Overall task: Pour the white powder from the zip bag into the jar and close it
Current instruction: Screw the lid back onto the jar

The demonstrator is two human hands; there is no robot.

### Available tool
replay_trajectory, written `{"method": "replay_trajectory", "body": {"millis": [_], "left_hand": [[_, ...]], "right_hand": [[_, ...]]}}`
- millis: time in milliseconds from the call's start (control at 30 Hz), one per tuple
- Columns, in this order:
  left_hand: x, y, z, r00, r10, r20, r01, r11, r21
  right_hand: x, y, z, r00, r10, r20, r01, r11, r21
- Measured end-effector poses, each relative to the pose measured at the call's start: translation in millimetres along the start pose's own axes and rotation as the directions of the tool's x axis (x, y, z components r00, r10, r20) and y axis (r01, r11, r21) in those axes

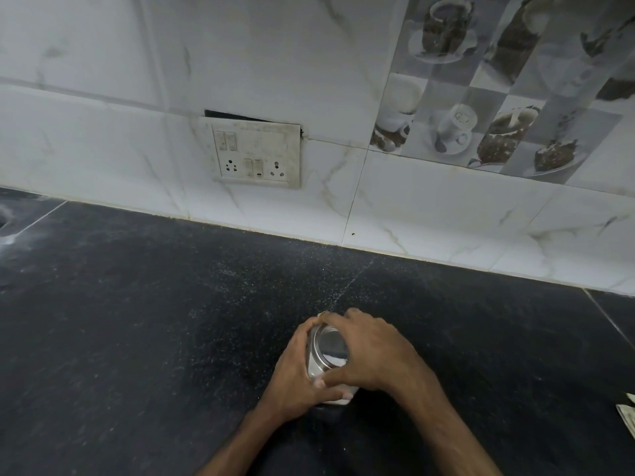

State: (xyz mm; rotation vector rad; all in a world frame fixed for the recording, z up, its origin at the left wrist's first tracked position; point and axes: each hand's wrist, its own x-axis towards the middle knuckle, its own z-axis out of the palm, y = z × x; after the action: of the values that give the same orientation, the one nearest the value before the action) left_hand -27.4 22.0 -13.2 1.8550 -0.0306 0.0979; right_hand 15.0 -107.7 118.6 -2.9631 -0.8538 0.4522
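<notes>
My left hand point(295, 383) is wrapped round the jar point(338, 399) from its left side. Its fingers point(309, 329) curl over the far side and the thumb lies across the near side, so the jar is clamped in my grip. The jar stands on the black bench point(137, 338), between my two palms. White powder shows through its wall just under my left thumb.

My right hand point(374, 352) comes over from the other side and grips the shiny steel lid point(330, 345). Its fingers bend round the far rim and the thumb presses on the near rim, touching my left thumb. The lid sits on the jar's mouth, tilted a little toward me. I cannot tell whether it is fully seated.

Beyond my fingertips a scatter of white dust point(309, 269) speckles the bench up to the foot of the tiled wall point(446, 201). Further up the wall, to the left of my fingers, is a grubby white switch and socket panel point(256, 152). Well to the right of my right hand, at the picture's edge, lies a pale crumpled thing point(628, 415). Too little of it shows to name it.
</notes>
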Motion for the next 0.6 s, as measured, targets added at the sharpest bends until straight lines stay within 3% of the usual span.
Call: {"method": "replay_trajectory", "body": {"millis": [233, 400, 467, 533, 600], "left_hand": [[2, 4, -1, 1.0, 0.007, -0.008, -0.007, 1.0, -0.003], [1, 8, 0, 1.0, 0.029, -0.001, -0.029, 1.0, -0.007], [2, 9, -1, 1.0, 0.026, 0.001, -0.026, 1.0, -0.007], [3, 6, -1, 1.0, 0.023, -0.002, -0.023, 1.0, -0.003], [2, 4, -2, 1.0, 0.008, 0.005, -0.008, 1.0, 0.003]], "right_hand": [[7, -9, 3, 0.999, -0.005, -0.051, -0.001, 0.994, -0.111], [11, 6, 0, 0.958, -0.267, 0.109, 0.271, 0.962, -0.031], [12, 11, -3, 0.942, -0.307, 0.135, 0.309, 0.951, 0.013], [10, 8, -3, 0.969, -0.237, 0.073, 0.238, 0.971, 0.006], [10, 2, -1, 0.996, -0.059, -0.064, 0.054, 0.996, -0.075]]}}
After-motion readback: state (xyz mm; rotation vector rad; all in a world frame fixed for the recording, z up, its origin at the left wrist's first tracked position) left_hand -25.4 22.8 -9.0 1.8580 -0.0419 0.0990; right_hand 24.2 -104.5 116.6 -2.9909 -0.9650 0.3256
